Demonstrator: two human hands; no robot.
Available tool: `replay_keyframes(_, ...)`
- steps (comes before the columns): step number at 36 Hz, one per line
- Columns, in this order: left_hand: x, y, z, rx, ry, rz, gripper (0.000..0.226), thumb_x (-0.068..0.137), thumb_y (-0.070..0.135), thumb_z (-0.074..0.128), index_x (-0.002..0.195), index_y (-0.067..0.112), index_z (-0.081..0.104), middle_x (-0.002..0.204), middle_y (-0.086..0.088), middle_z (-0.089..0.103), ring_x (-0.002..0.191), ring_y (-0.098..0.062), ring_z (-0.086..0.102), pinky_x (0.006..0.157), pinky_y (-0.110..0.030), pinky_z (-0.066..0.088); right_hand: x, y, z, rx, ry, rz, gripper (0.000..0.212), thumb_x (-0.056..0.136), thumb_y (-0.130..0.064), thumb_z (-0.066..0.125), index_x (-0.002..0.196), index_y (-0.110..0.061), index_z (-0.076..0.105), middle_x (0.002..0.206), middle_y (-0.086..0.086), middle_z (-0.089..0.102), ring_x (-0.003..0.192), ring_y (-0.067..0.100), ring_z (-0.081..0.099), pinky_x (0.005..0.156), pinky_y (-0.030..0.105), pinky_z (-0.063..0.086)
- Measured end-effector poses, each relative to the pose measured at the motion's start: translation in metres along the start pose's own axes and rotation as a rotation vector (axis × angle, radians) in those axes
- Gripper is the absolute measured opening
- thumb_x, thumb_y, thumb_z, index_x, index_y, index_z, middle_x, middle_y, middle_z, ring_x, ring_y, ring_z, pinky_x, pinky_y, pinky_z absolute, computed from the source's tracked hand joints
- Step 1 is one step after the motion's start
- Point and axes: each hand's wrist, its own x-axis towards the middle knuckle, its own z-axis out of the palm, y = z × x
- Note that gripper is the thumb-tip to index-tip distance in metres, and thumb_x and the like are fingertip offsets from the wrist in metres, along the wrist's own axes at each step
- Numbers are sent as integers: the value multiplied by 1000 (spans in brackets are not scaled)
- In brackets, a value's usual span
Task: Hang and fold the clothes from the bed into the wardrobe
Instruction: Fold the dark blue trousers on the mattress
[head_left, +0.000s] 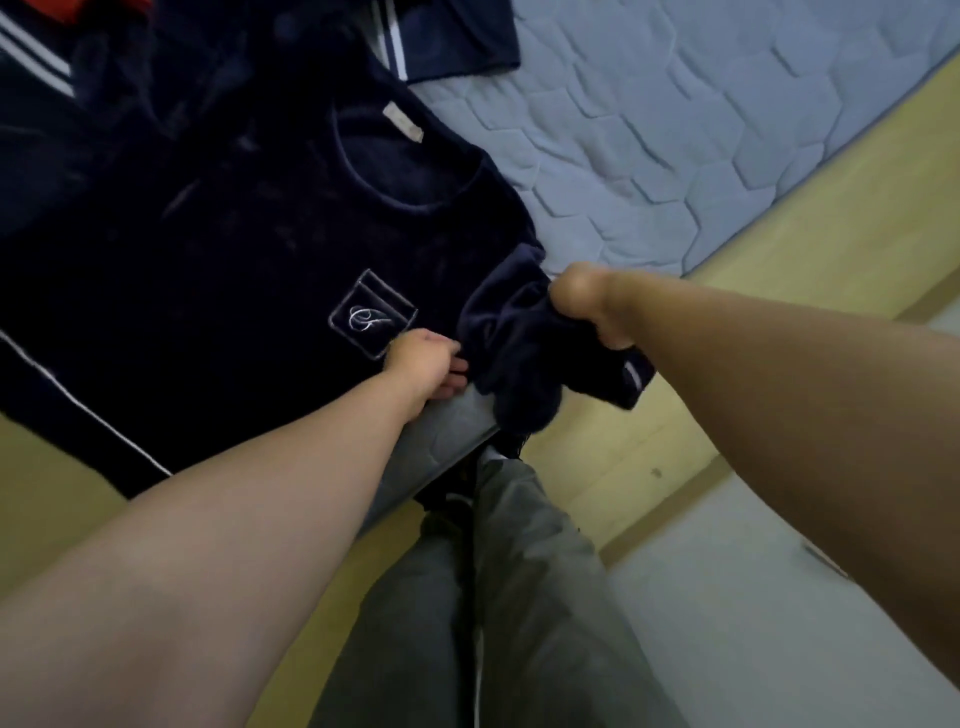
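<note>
A bed (675, 130) with a pale blue quilted mattress fills the upper part of the head view, edged by a light wooden frame (779, 249) that runs diagonally down to a pale floor (753, 623). The person stands at the corner of the bed, with grey trousers (545, 597) showing below between both bare forearms.

The navy sweater (208, 249) lies flat and face up on the mattress, its round neckline towards the far side and its lower part reaching past the bed's near edge on the left. Behind it lie more dark clothes: a navy garment with white stripes (41, 57) at the top left, another striped navy piece (457, 36) at the top centre, and a scrap of red fabric (104, 8) at the very top edge.

The sweater's sleeve (519, 353) is bunched up and lifted off the mattress at the corner, its white-trimmed cuff hanging down over the frame. The right hand (587, 306) grasps this bunch, fingers clenched round the fabric. The left hand (423, 364) rests on the sweater's body just beside the sleeve, its fingers (457, 374) curled, with the tips tucked under the bunched cloth; I cannot tell whether they pinch anything.

A chest pocket (371, 314) outlined in pale piping, with a curly embroidered letter, sits touching the left hand's knuckles. A small pale label (402, 122) lies inside the neckline.
</note>
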Motion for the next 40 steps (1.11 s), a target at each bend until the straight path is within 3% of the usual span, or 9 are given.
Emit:
replay_keyframes(2,-11,-8,-6,-225,-134,-165,34,104,38,45,119,12,62,106,-14,72,81,-26,70,67,-37,58,-7,-12,14,223,-115,84,22,103,-11,34,96,-9,55,87,2,62,70,14,64,55,19,54)
replay_keyframes(6,-18,-33,-29,-642,-374,-350,74,92,76,34,126,17,63,116,-20,71,108,-39,67,92,-57,53,-2,-39,47,844,-217,211,38,104,-17,34,77,-7,58,72,7,50,66,18,50,63,27,57)
replay_keyframes(10,-17,-61,-62,-917,-520,-325,104,75,93,29,134,12,56,126,-17,67,112,-38,67,95,-53,51,-7,-66,81,1269,-358,126,29,104,-23,33,119,-8,54,108,21,63,97,35,63,82,49,52)
replay_keyframes(13,-14,-76,-87,-1052,-480,-260,107,71,95,28,131,14,63,127,-10,68,108,-33,69,81,-48,57,-3,-72,103,1081,-296,24,44,104,-17,32,147,-9,39,148,15,46,136,36,44,98,52,44)
replay_keyframes(20,1,-92,-130,-1280,-236,-140,86,76,85,47,117,14,69,83,-1,67,96,-28,73,79,-57,52,7,-53,128,335,213,-32,37,98,-12,47,133,-4,56,134,18,59,122,35,58,95,42,54)
replay_keyframes(26,2,-86,-124,-796,-182,-153,79,65,81,68,116,21,69,112,-5,73,104,-27,70,78,-45,57,9,-50,145,64,160,-19,23,96,-9,50,116,-18,58,100,9,59,85,26,61,45,25,51)
replay_keyframes(30,-5,-77,-133,-331,-328,-51,37,75,17,84,111,15,76,102,-8,77,90,-25,75,70,-37,61,5,-62,162,-88,98,-2,7,94,-16,53,89,-14,57,84,9,63,69,22,62,49,25,53)
replay_keyframes(35,-1,-61,-172,-67,6,18,38,63,-5,75,99,7,72,86,-16,71,77,-31,70,75,-54,59,8,-74,175,-48,-55,3,15,96,-25,54,97,-13,62,82,5,74,58,19,69,48,21,47)
replay_keyframes(40,9,-50,-231,33,807,351,36,79,14,65,114,17,57,117,-2,59,103,-20,62,92,-25,48,13,-78,185,-91,-28,-78,18,93,-27,57,108,-18,51,90,3,75,71,20,74,57,28,55)
